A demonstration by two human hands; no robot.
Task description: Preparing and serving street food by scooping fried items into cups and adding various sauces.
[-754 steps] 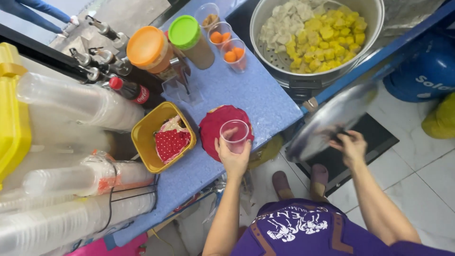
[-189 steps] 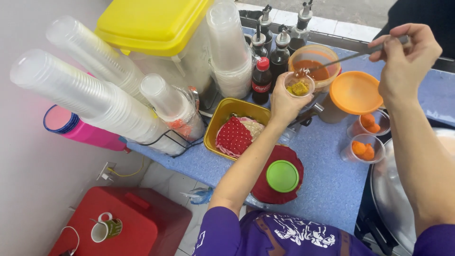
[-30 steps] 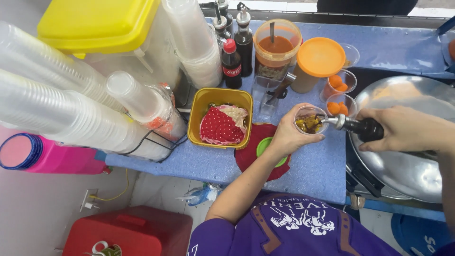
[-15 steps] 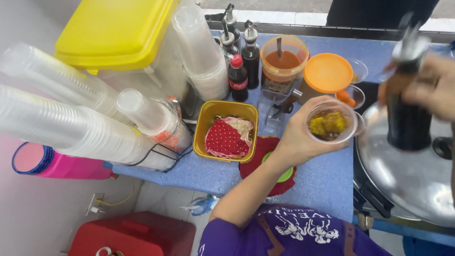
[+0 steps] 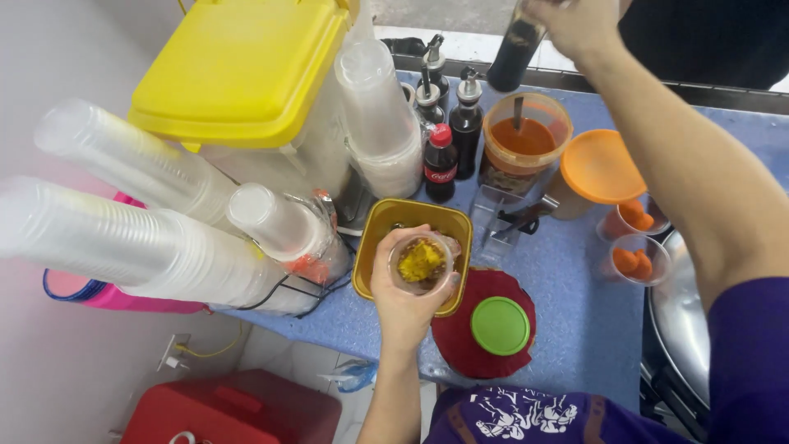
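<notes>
Blue desk (image 5: 575, 329) fills mid-frame. My left hand (image 5: 407, 288) grips the cup of yellow food (image 5: 421, 263) over the yellow tray (image 5: 386, 222); my right hand (image 5: 575, 25) has lifted the dark sauce bottle (image 5: 514, 49) (fingers clenched around it) to top centre, so pouring looks finished.

The left hand (image 5: 407, 292) is curled upward in a grip, while the right hand (image 5: 575, 25) is raised far forward, fingers closed.
</notes>
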